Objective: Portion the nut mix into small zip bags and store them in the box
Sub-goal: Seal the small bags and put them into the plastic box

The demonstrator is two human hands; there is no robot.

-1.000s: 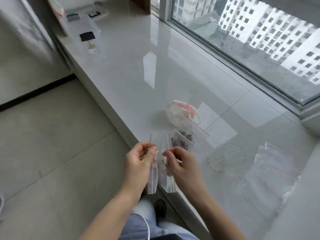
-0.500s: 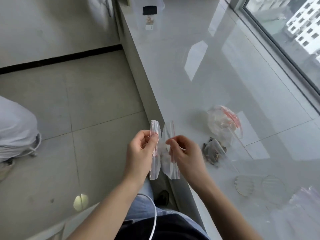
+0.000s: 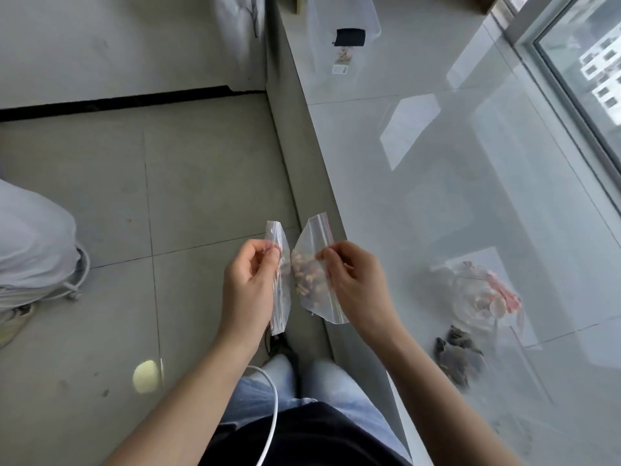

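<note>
Nut bag (image 3: 314, 280) pinched at zip edge by right hand (image 3: 356, 284), held above floor just off ledge (image 3: 437, 203) edge. Left hand (image 3: 250, 284) pinches second bag (image 3: 280, 280) alongside. Bags nearly touching. More bags (image 3: 484, 297) lie on ledge near front edge.

Glossy sill (image 3: 470, 203) carries nut bags (image 3: 484, 297) and box (image 3: 346, 25).

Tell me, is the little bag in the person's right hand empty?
No, the small zip bag pinched by the right hand has a clump of brownish nut pieces showing through its clear plastic.
</note>
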